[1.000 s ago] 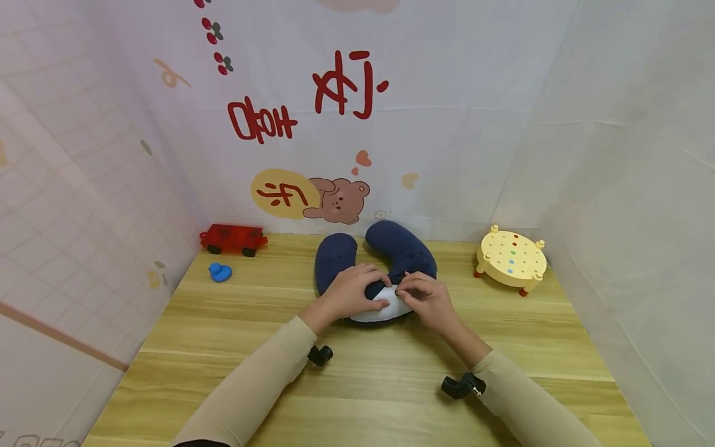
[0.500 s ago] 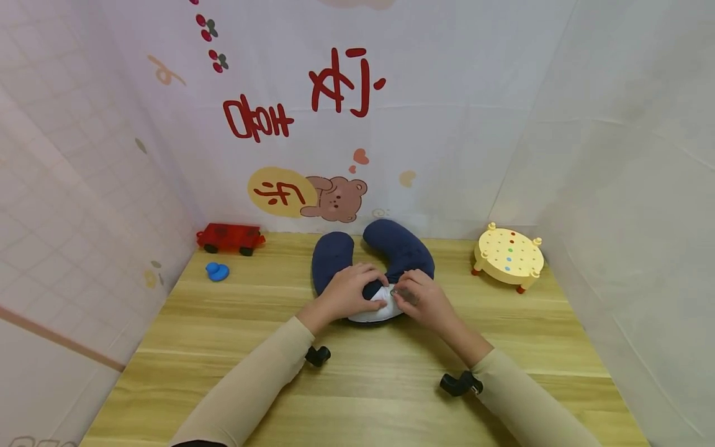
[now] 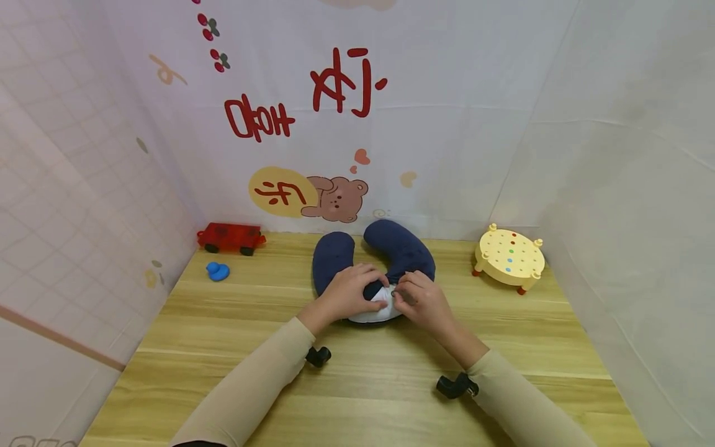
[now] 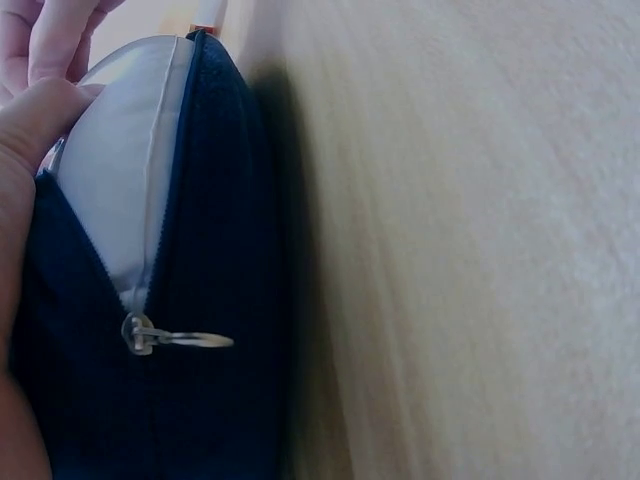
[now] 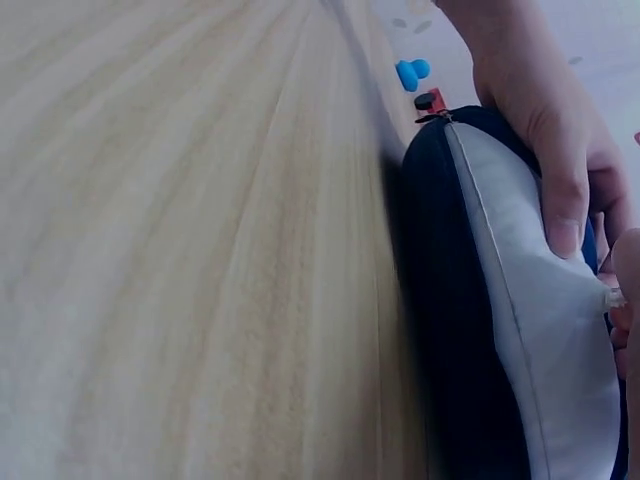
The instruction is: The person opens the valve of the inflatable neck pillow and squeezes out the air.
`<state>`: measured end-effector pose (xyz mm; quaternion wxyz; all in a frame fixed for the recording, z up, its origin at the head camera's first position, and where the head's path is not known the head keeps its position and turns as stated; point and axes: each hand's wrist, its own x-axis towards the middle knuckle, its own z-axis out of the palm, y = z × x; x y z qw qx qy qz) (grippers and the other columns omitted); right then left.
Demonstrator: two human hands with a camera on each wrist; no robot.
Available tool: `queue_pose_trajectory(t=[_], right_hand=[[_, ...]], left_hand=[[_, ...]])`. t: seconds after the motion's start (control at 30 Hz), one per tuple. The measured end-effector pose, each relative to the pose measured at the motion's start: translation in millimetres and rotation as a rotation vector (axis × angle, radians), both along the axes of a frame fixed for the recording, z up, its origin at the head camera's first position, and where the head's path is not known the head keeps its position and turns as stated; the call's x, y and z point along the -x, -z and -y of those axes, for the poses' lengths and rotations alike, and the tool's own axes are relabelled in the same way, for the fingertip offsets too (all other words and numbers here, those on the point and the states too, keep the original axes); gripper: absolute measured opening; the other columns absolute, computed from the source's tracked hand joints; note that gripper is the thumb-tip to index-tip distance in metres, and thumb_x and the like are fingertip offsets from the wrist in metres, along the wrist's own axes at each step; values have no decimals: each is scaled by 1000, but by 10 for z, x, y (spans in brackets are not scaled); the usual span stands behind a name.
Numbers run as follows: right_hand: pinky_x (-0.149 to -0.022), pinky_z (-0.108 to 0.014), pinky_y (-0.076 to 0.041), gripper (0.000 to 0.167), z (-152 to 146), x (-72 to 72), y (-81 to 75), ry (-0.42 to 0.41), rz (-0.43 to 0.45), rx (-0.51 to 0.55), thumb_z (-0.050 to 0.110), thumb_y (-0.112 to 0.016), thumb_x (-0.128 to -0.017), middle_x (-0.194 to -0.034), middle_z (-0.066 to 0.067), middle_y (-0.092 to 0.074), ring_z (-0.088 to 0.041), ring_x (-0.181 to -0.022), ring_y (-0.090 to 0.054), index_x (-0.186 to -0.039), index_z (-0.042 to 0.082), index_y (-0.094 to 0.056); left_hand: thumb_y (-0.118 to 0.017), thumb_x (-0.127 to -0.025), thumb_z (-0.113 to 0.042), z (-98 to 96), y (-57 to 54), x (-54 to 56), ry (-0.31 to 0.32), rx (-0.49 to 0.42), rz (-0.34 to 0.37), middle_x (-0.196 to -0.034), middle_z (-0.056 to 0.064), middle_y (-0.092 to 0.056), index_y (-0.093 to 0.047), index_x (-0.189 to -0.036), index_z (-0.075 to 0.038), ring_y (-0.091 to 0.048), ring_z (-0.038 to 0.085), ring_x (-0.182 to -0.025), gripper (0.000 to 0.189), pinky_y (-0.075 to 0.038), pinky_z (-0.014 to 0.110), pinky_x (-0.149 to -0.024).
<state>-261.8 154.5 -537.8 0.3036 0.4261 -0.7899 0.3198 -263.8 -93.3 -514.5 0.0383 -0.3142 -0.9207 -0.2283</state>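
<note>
Navy cover (image 3: 406, 251) unzipped, white insert (image 5: 530, 290) inside; left hand (image 3: 349, 292), thumb and fingers parted, holds it; right hand (image 3: 427, 303) pinches it.

On the wall (image 3: 458, 143) beyond the surface's (image 3: 385, 379) far edge, big red characters (image 3: 338, 81) stand turned on their side; I can make out only 乐, on the yellow disc (image 3: 259, 203). Outlined marks (image 3: 41, 442) on the left wall (image 3: 67, 205) are cut off.
</note>
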Motion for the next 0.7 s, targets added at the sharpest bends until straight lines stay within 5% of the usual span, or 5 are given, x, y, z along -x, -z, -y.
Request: queue_pose_trajectory(t=[0.4, 0.7], right_hand=[[-73, -35, -59, 7, -8, 5, -7, 29, -46, -73, -2, -79, -90, -92, -4, -72, -21, -84, -64, -89, 6, -79], [-97, -51, -62, 11, -32, 8, 69, 22, -39, -11, -8, -83, -85, -94, -9, -74, -27, -93, -72, -90, 1, -78]], left_hand=[[-87, -96, -52, -2, 2, 2, 3, -17, -7, -139, -7, -68, -75, -126, -32, -63, 17, -129, 39, -54, 43, -106], [-86, -95, -54, -4, 21, 35, 4, -13, -15, -137, -9, -68, -75, -126, -33, -64, 16, -125, 39, -55, 42, -104]])
